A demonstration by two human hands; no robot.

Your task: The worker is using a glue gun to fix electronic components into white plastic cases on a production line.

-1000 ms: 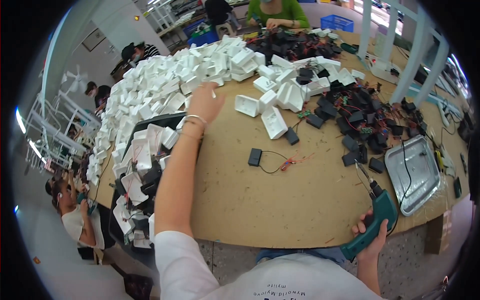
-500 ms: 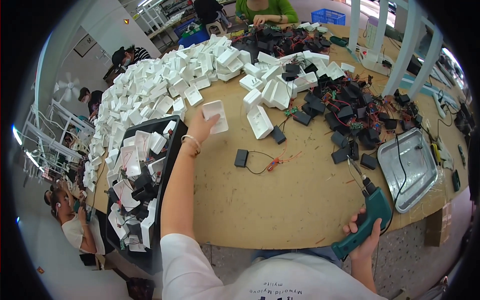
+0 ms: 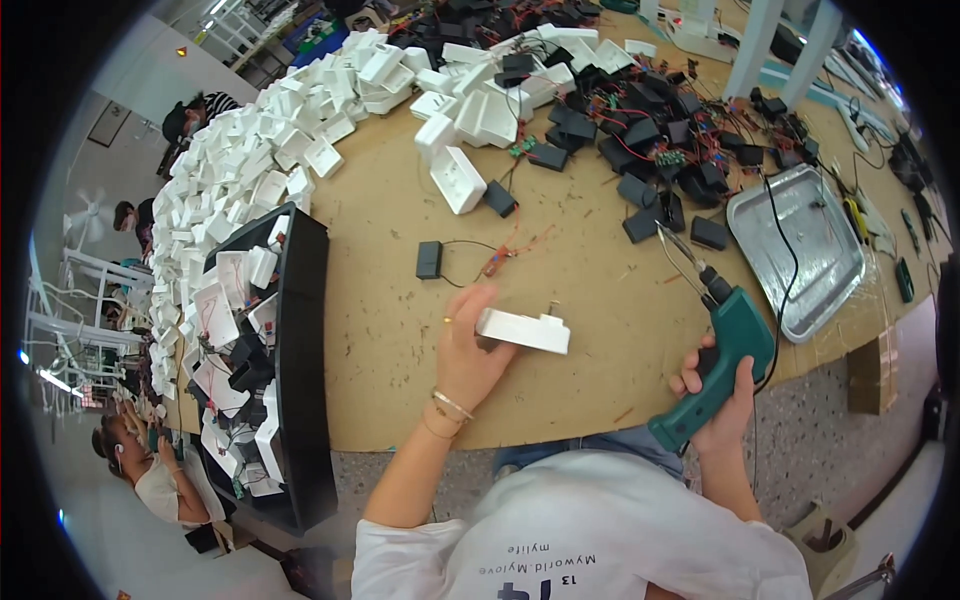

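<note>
My left hand (image 3: 470,345) grips a white plastic housing (image 3: 525,330) by one end, held on edge above the near middle of the table. A small metal prong stands up from its upper side. Wrapped round the handle of a green soldering gun (image 3: 728,360) is my right hand (image 3: 722,400); the tip points away from me, toward several black boxes. Beyond my left hand lies a black box (image 3: 429,260), joined by a thin black wire to a small orange-red component (image 3: 495,262). Another white housing (image 3: 457,180) rests open side up next to a black box (image 3: 499,198).
White housings (image 3: 270,130) are heaped at the far left. A black bin (image 3: 305,330) at the left holds housings and wired parts. Black boxes with red wires (image 3: 650,130) pile up at the back right, near a metal tray (image 3: 800,250). Other people work at the left.
My left hand has come nearer and to the right with the white housing, turning it onto its edge. The soldering gun stays in my right hand. The whole view has shifted.
</note>
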